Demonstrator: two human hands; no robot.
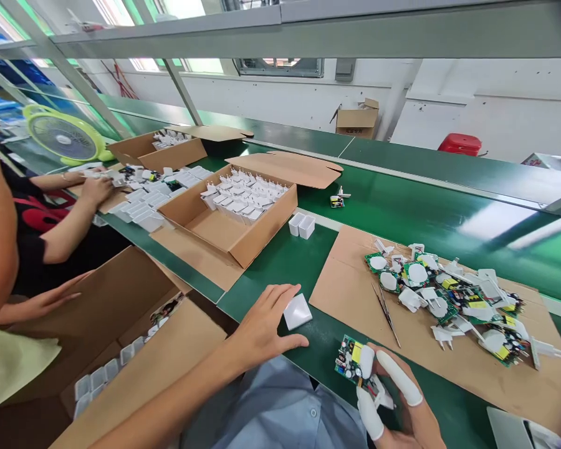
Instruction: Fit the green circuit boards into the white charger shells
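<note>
My right hand, with white covers on its thumb and a finger, grips a green circuit board carrying yellow and white parts near the table's front edge. My left hand is spread, thumb apart from the fingers, beside a small white case on the green table. Whether its fingertips touch the case I cannot tell. Metal tweezers lie on a cardboard sheet to the right, near a pile of boards with white plug parts.
A carton of white plug pieces stands left of centre, with two white cups beside it. One board lies farther back. At left are people's arms, a green fan and an open carton.
</note>
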